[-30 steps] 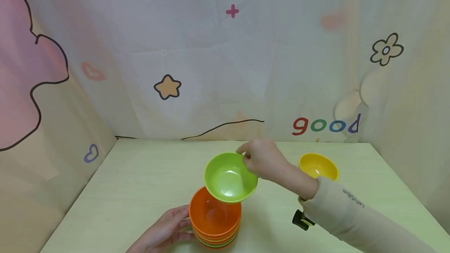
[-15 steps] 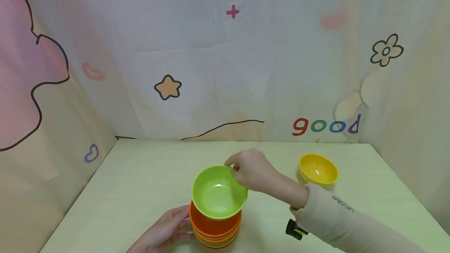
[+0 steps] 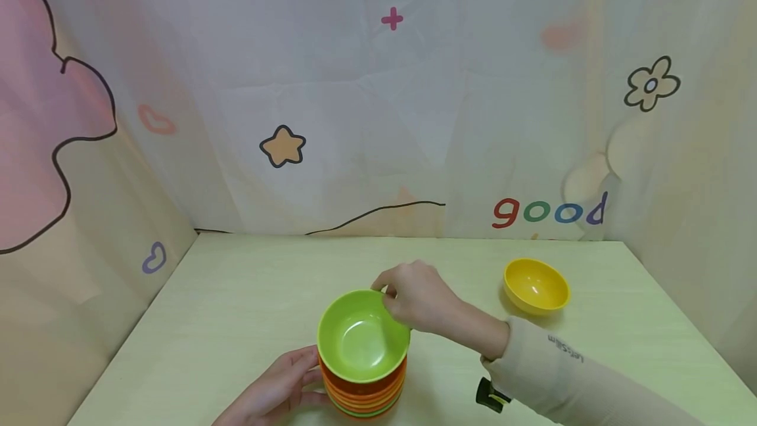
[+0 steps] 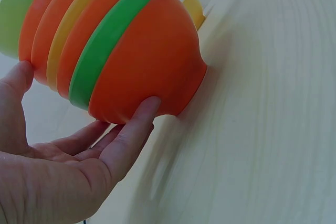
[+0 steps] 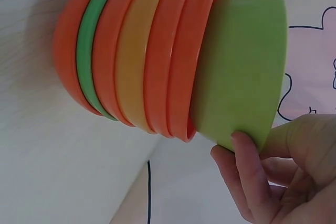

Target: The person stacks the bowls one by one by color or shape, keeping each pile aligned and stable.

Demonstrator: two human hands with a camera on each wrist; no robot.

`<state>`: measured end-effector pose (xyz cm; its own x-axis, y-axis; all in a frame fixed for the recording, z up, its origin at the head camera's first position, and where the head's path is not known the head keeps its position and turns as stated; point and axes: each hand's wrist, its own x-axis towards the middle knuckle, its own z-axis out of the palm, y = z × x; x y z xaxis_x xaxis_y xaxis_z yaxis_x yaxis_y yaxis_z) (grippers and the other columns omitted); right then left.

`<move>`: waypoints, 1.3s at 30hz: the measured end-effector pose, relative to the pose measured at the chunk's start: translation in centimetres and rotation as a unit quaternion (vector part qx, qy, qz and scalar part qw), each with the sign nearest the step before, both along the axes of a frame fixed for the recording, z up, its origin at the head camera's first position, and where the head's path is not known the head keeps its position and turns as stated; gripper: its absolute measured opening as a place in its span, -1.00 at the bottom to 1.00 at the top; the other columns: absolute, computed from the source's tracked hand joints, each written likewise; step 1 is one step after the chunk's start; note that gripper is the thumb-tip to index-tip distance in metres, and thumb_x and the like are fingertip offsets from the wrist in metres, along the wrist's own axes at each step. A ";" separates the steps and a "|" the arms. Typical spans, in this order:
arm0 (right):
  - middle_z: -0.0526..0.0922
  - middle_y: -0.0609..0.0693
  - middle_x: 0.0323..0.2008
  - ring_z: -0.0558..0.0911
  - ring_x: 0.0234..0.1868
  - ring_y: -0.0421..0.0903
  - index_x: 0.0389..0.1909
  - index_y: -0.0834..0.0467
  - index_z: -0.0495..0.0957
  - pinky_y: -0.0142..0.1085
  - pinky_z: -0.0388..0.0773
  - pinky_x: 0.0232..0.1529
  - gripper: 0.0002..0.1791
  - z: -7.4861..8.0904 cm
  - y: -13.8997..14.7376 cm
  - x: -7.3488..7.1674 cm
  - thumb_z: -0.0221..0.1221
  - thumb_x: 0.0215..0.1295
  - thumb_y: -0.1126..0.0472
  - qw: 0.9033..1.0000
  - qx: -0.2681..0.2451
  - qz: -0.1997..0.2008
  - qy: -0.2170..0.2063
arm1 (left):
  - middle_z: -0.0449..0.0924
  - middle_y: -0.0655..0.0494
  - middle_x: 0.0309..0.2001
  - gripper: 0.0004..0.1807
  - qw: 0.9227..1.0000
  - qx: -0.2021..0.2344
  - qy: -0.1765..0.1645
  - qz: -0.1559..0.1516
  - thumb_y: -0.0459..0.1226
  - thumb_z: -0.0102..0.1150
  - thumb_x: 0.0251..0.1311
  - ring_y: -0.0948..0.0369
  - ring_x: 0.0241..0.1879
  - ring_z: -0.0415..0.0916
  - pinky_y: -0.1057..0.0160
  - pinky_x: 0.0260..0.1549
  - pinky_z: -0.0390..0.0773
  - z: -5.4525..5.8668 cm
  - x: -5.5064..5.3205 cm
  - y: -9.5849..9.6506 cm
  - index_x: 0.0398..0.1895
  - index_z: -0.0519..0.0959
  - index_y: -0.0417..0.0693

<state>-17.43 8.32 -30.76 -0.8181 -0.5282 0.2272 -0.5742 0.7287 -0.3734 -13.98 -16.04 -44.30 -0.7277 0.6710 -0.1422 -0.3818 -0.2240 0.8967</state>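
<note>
My right hand [image 3: 416, 298] pinches the far right rim of a light green bowl [image 3: 361, 340]. The bowl's lower part sits inside the top orange bowl of a nested stack [image 4: 152, 51], most of its wall still showing above that rim in the right wrist view. Orange, yellow and darker green bowls make up the stack, with an orange one at the bottom on the table. Against the stack's left side rests my left hand [image 3: 280, 383], fingers extended and spread. In the left wrist view its thumb touches an upper rim, and a fingertip lies on the bottom bowl.
A single yellow bowl [image 3: 535, 286] stands upright at the right rear of the pale wooden table [image 3: 248, 294]. Behind the table hangs a printed cloth [image 3: 355, 97], with further cloth at both sides. A dark device [image 3: 492, 395] shows below the right sleeve [image 3: 568, 373].
My right hand has brought the light green bowl down and leftward from above the stack into the top orange bowl. The left hand has stayed at the stack's side.
</note>
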 end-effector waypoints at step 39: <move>0.63 -0.08 -0.56 0.48 -0.56 -0.25 -0.36 0.09 0.71 -0.44 0.39 -0.62 -0.85 -1.8 0.0 -0.2 0.23 0.05 0.32 0.998 -0.018 -0.016 -0.049 | 0.49 0.05 0.10 -0.41 0.999 -0.032 0.003 0.033 -0.09 -0.16 0.38 0.15 0.04 0.48 0.01 0.00 0.51 0.1 0.3 0.4 0.30 0.18 -0.35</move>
